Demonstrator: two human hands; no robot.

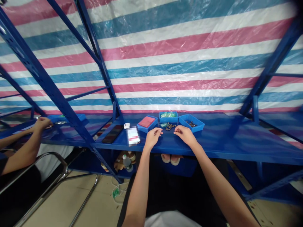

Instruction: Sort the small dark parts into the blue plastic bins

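My left hand (153,137) hovers low over the blue bench, beside the left bin, with its fingers loosely bent and apart. Nothing shows between them. To the right, my right hand (186,135) has its thumb and fingertips drawn together near the bench top; anything they hold is too small to make out. A loose pile of small brass-coloured and dark metal pieces (169,126) lies just beyond and between both hands. Behind the right hand stands a blue bin (200,125) with more such pieces. Near the left hand, another blue bin (153,124) holds pink flat material (146,121).
A third blue bin (168,120) contains green-and-clear packets. On the left lie a phone with a lit screen (133,136), a dark phone-like slab (113,134) and a small white case (127,125). Blue uprights (101,66) frame the bench. A co-worker's hand (42,123) is farther left.
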